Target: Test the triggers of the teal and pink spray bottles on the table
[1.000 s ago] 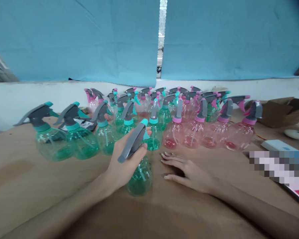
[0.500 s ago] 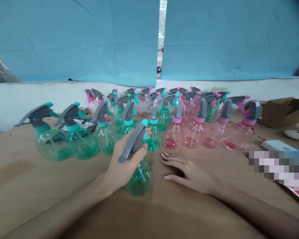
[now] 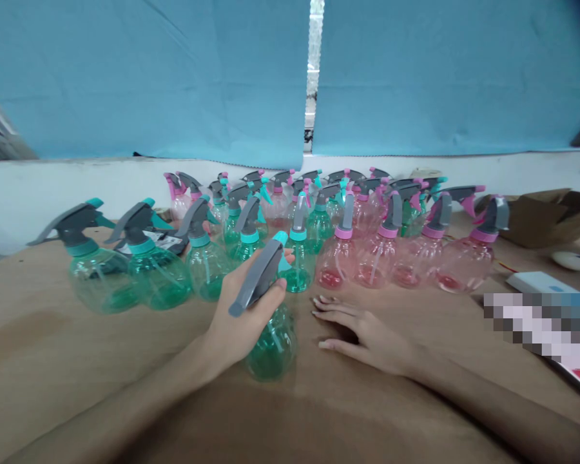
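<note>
My left hand point(image 3: 239, 309) is wrapped round the neck of a green spray bottle point(image 3: 270, 351) with a grey and teal trigger head. The bottle is in the middle, nearer to me than the others; some green liquid shows in it. My right hand point(image 3: 367, 332) lies palm down on the wooden table point(image 3: 367, 419), fingers spread, holding nothing. Ahead of the left hand stands a front row of green spray bottles point(image 3: 159, 280). Beyond the right hand, the row goes on with pink spray bottles point(image 3: 374, 261), each with a little red liquid at the bottom.
More green and pink spray bottles point(image 3: 319, 229) stand crowded behind the front row. On the right are a cardboard box point(image 3: 546, 222), a white computer mouse point(image 3: 571, 261), a white box point(image 3: 541, 282) and a blurred-out flat item point(image 3: 555, 335). Blue cloth point(image 3: 149, 84) hangs behind the table.
</note>
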Demonstrator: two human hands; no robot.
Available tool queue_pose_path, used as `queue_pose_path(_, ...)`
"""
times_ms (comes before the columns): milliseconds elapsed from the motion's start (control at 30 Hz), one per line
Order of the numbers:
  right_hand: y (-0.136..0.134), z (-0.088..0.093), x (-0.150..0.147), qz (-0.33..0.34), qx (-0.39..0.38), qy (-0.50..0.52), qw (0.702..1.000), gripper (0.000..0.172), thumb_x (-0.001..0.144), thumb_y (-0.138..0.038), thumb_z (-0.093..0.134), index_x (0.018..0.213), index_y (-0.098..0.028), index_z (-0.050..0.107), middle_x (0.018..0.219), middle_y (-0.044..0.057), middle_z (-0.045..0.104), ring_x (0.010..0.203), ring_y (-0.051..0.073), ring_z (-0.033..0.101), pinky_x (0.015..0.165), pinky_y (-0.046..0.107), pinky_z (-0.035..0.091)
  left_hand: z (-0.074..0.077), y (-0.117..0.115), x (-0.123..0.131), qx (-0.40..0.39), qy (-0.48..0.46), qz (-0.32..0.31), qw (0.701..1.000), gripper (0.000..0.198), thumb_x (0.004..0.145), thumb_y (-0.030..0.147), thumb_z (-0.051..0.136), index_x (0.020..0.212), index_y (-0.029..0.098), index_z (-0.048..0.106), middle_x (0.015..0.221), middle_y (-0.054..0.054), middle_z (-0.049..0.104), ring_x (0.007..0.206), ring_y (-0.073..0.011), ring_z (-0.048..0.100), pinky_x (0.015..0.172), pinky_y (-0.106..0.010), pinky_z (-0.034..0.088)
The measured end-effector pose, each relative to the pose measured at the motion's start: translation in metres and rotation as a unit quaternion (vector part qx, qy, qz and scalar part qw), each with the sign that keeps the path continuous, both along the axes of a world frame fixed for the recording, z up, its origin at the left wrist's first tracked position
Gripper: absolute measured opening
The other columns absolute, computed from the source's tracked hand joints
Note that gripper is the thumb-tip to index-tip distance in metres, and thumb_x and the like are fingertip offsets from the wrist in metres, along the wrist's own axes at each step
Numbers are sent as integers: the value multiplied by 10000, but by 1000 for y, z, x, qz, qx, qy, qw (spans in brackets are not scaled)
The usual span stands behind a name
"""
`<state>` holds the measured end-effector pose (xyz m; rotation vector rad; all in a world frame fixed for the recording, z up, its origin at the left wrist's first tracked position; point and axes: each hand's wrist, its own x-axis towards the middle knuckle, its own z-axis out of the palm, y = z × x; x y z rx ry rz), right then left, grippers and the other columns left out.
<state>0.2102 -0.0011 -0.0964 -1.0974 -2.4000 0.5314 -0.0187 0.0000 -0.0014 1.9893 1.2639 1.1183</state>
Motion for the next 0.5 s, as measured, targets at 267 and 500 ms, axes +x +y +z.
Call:
queue_pose_path(267,0,1,1,1,-2,-6,1000,524,866,-508,496,1314,-235,468,1399,36,438,1309,213,359,1081,410,317,1,-1,0,1,2,-5,1000,377,828,304,501,1205,310,517,845,-3,645,775,-204,611,653,-314,473)
queue_pose_path(500,1,-2,1,-1,-8,-6,1000,535,864,-506,501,1328,-244,451,1405,28,429,1313,224,351,1080,417,318,3,-2,2,-6,-10,-17,1000,328,837,304,491,1163,288,527,794,-3,624,729,-198,584,628,-309,457)
